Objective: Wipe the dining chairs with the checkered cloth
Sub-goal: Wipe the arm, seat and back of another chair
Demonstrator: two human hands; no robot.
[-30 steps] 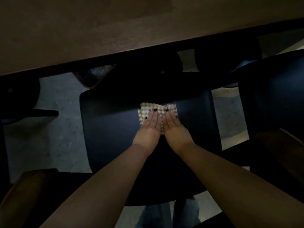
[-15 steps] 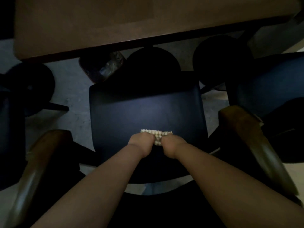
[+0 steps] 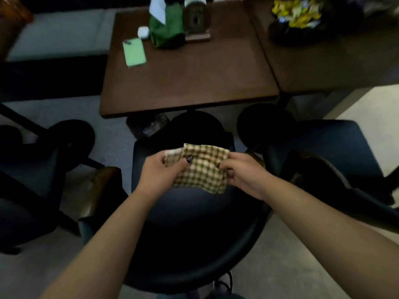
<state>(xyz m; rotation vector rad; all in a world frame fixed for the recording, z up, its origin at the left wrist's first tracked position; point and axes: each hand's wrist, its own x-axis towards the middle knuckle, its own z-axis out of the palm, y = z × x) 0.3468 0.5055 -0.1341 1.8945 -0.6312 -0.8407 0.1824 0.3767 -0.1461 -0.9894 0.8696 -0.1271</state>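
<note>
At the far left stands a dark upholstered chair (image 3: pixel 28 180) with a smooth padded seat, and beside it a brown wooden chair back (image 3: pixel 101 190), curved and glossy. Further back on the square brown wooden table (image 3: pixel 194 78) lie a flat pale green rectangular card (image 3: pixel 134 52), a small white rounded case (image 3: pixel 143 32) and a bulky green fabric pouch (image 3: pixel 167 33).

In the middle, the left hand (image 3: pixel 160 172) grips the left edge of the checkered cloth (image 3: pixel 201 169), thumb with a dark-painted nail pressed on top and fingers curled beneath. The cloth, a soft woven fabric in cream and olive-brown checks, is held in the air above the black dining chair (image 3: pixel 194 223), whose seat is smooth and rounded at the near edge. The right hand (image 3: pixel 244 174) pinches the cloth's right edge, its fingers curled round the fabric.

To the right sits another dark blue padded chair (image 3: pixel 336 147), and on the adjoining table a dark bowl of yellow flowers (image 3: pixel 298 14), blurred.
</note>
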